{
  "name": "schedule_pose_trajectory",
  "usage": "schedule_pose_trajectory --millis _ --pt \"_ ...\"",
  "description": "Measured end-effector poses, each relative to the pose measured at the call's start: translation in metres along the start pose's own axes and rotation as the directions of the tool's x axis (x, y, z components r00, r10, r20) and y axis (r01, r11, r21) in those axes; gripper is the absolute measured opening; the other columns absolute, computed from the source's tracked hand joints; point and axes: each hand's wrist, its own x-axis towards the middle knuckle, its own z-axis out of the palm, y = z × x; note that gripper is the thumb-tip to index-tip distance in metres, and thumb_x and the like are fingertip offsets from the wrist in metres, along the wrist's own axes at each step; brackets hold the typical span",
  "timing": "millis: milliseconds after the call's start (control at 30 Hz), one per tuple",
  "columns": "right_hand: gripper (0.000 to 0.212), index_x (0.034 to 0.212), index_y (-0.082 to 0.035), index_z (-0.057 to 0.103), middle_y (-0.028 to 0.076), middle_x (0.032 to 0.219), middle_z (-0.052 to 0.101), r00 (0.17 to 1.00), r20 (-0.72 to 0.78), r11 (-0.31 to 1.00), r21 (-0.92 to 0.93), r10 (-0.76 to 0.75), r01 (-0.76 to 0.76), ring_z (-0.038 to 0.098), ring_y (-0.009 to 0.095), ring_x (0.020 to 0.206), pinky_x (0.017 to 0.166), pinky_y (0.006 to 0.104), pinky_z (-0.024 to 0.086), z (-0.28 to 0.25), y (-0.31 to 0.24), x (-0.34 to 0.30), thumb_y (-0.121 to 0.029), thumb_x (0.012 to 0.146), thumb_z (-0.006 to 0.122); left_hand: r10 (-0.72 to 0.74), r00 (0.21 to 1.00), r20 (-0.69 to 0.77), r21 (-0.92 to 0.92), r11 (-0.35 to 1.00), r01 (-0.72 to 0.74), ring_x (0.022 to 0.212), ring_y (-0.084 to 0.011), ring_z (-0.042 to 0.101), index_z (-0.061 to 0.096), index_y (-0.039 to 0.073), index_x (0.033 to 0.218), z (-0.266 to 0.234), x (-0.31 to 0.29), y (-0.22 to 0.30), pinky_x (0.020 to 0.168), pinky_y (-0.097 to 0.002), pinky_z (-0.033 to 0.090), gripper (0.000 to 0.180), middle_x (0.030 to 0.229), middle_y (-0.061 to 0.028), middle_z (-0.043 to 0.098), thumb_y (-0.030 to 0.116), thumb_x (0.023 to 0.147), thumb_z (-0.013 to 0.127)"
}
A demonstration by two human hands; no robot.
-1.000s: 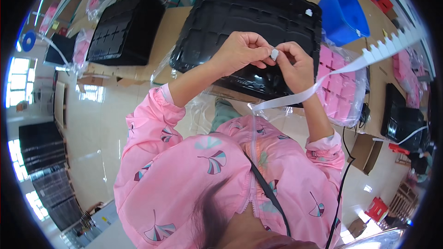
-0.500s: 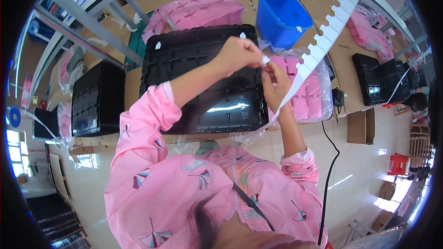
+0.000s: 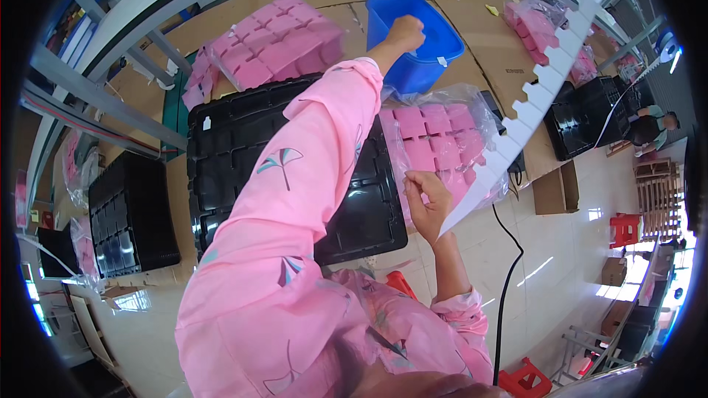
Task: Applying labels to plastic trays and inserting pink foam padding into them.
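Observation:
Over the blue bin (image 3: pixel 381 18) at the back, my left hand (image 3: pixel 408 32) is closed; whatever it may hold is hidden. My right hand (image 3: pixel 430 205) is closed too, fingertips curled together, above the bagged pink block piece (image 3: pixel 435 133); I cannot make out anything in it. Close beside that hand ends a long white strip (image 3: pixel 535 107) with a notched edge, coming down from the upper right. Under my left arm lies a black plastic tray (image 3: pixel 369 206) with moulded compartments. A small white tag (image 3: pixel 206 124) sits on its far left part.
Another pink block piece (image 3: pixel 276 40) lies behind the tray. Stacked black trays (image 3: pixel 133 214) stand at left, more black trays (image 3: pixel 582 121) at right. A grey metal frame (image 3: pixel 110 88) rises at left. A black cable (image 3: pixel 509 287) hangs to the floor. Another person (image 3: pixel 653 129) is far right.
My left hand has left my right hand and moved up to the blue bin. The right hand has lowered, and the small white piece pinched between them no longer shows.

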Motion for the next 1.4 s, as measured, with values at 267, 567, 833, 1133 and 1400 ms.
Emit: schedule_pose_trajectory --millis 267,567,833,1133,1400 --pt "0.012 0.092 0.001 0.061 0.013 0.081 0.061 1.000 -0.023 1.000 -0.023 -0.013 0.013 0.060 0.023 0.070 0.062 0.0286 0.046 0.013 0.002 0.060 -0.002 0.081 0.058 -0.085 0.995 -0.046 -0.333 0.941 0.065 0.071 -0.0143 0.062 0.068 0.005 0.091 -0.066 -0.055 -0.007 0.066 -0.0285 0.048 0.024 0.079 -0.0083 0.067 0.025 0.078 0.063" --pt "0.009 0.082 -0.006 0.067 0.009 0.082 0.061 0.942 0.228 0.905 -0.294 -0.246 0.307 0.059 0.029 0.080 0.069 0.0373 0.047 0.082 0.040 0.159 -0.010 0.075 0.062 -0.159 0.986 -0.048 -0.135 0.979 0.152 0.077 -0.0136 0.061 0.065 0.001 0.092 -0.245 -0.257 -0.039 0.070 -0.0252 0.046 0.020 0.084 -0.0075 0.066 0.019 0.083 0.061" --pt "0.011 0.083 -0.009 0.067 0.010 0.089 0.060 0.866 0.476 0.784 -0.476 -0.152 0.399 0.059 0.029 0.084 0.073 0.0383 0.047 0.097 0.042 0.196 -0.013 0.077 0.059 -0.400 0.881 -0.254 -0.122 0.916 0.381 0.070 -0.0105 0.056 0.066 0.001 0.090 -0.298 -0.367 -0.066 0.064 -0.0230 0.043 0.016 0.083 -0.0058 0.064 0.013 0.080 0.063" --pt "0.009 0.078 -0.008 0.064 0.013 0.089 0.060 0.802 0.596 0.700 -0.554 -0.046 0.451 0.058 0.032 0.085 0.073 0.0413 0.046 0.108 0.037 0.213 -0.010 0.075 0.056 -0.472 0.834 -0.286 -0.237 0.878 0.415 0.068 -0.0080 0.055 0.066 0.001 0.092 -0.304 -0.404 -0.075 0.063 -0.0214 0.043 0.017 0.086 -0.0043 0.064 0.014 0.081 0.064" --pt "0.005 0.073 -0.006 0.059 0.014 0.090 0.060 0.748 0.662 0.642 -0.555 -0.043 0.529 0.058 0.034 0.084 0.072 0.0424 0.046 0.107 0.030 0.213 -0.008 0.073 0.055 -0.517 0.805 -0.290 -0.281 0.851 0.444 0.067 -0.0064 0.053 0.066 0.001 0.093 -0.306 -0.414 -0.078 0.062 -0.0204 0.042 0.018 0.079 -0.0023 0.063 0.014 0.082 0.064"
